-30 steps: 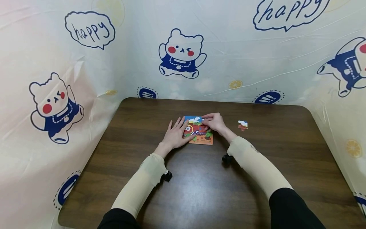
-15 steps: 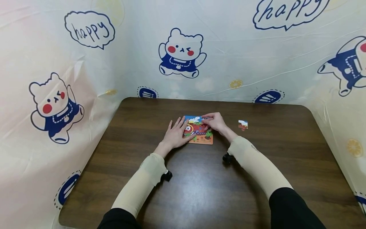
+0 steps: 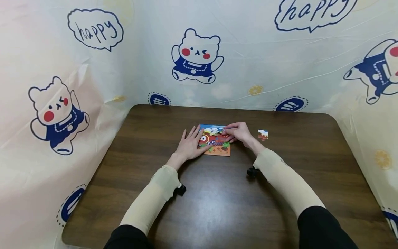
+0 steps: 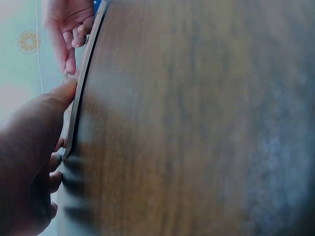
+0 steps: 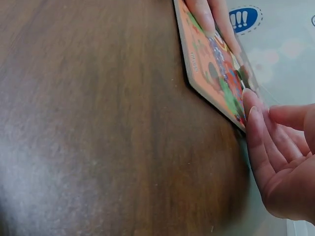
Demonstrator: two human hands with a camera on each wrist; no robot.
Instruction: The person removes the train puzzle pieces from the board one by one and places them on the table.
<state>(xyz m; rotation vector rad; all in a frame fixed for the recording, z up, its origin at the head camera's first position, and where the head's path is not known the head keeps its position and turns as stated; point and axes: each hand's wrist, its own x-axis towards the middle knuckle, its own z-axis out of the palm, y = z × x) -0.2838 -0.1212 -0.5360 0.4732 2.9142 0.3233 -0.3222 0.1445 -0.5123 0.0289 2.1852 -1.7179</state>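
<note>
A jigsaw puzzle board lies flat on the table, with blue sky, a red figure with a round eye, and orange ground. My left hand rests on its left side with fingers spread and thumb across the lower part. At its upper right edge is my right hand, fingertips touching the board. In the right wrist view, the right hand's fingers are loosely bent against the board's side, and no piece shows between them. A loose puzzle piece, white, blue and red, lies on the table to the right.
The brown wooden table extends toward me and to both sides. Behind it and along the sides hangs a pale printed cloth with bears and lettering. A small black device sits under the right wrist, another under the left.
My right hand has shifted slightly right, uncovering more of the board's upper right part. The left hand stays in place on the board. The loose piece has not moved.
</note>
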